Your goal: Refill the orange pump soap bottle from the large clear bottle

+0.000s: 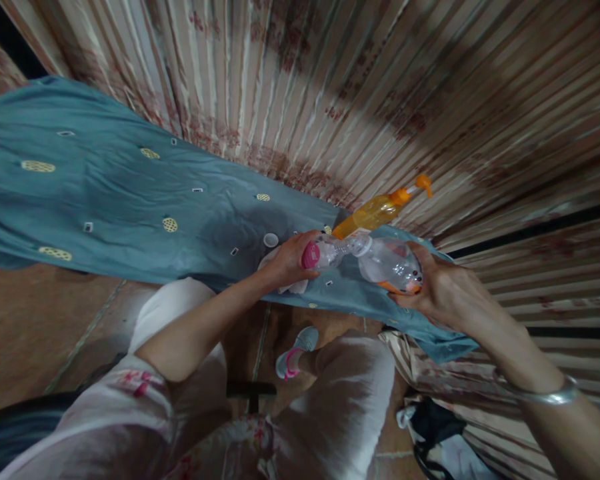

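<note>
Nearest the camera, along the lower edge: a pale top (245, 437) with pink floral print, and beyond it white trousers (343, 403) over parted knees. Centre: left hand (291, 259) closed around a small clear bottle (330, 253) with a pink patch at its outer end; neck directed to the right. Opposite: right hand (443, 288) wrapped about the body of a wider clear bottle (386, 260), marked with orange low on its side; neck directed to the left. Both bottles tilted well over above the teal cloth (125, 193), neck toward neck; contact of the mouths impossible to tell. On the right wrist, a silver bangle (555, 395). Just beyond the bottles: an orange pump bottle (373, 213), pump head uppermost, amber contents visible through the wall. Left of the left hand: a small round white item (271, 240); beneath the left wrist, crumpled white material (297, 287), partly hidden. Background: pleated curtain (260, 87) with reddish floral print. Below the cloth's edge: a grey shoe (306, 339) on brown tiled floor (25, 307); lower right, a black-and-white bundle (437, 423).
</note>
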`<state>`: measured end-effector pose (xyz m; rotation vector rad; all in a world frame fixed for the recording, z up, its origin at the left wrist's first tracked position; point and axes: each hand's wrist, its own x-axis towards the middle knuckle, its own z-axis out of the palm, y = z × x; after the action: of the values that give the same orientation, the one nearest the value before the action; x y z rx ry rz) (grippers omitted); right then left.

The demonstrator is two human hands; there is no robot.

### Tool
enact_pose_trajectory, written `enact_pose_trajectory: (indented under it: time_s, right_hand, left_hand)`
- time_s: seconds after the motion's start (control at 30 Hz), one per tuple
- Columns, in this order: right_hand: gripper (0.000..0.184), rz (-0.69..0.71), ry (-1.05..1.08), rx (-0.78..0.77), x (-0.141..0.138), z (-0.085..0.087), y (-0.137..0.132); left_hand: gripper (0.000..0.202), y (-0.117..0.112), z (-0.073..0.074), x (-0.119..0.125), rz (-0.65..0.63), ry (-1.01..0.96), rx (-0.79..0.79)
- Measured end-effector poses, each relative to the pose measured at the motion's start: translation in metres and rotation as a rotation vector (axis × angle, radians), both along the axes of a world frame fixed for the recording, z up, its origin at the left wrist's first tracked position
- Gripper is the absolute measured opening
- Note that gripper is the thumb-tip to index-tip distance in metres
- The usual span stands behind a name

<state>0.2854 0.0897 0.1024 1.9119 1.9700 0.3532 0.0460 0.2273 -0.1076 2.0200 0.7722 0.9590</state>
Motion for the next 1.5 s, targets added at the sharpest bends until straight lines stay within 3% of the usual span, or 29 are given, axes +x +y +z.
enact_pose_trajectory:
  time_s: [0.53, 1.23, 1.5]
  right_hand:
    - [0.085, 0.039, 0.013, 0.054, 0.003, -0.002, -0.001]
    - [0.085, 0.006, -0.006, 0.002, -0.001, 0.0, 0.0]
    - [0.08, 0.023, 0.025, 0.015, -0.002, 0.001, 0.0]
  left_hand:
    - [0.091, 0.001, 0.001, 0.0, -0.014, 0.01, -0.009]
    - [0.089, -0.004, 0.009, -0.001, -0.004, 0.03, -0.011]
    - [0.089, 0.0, 0.006, 0.0, -0.014, 0.025, -0.019]
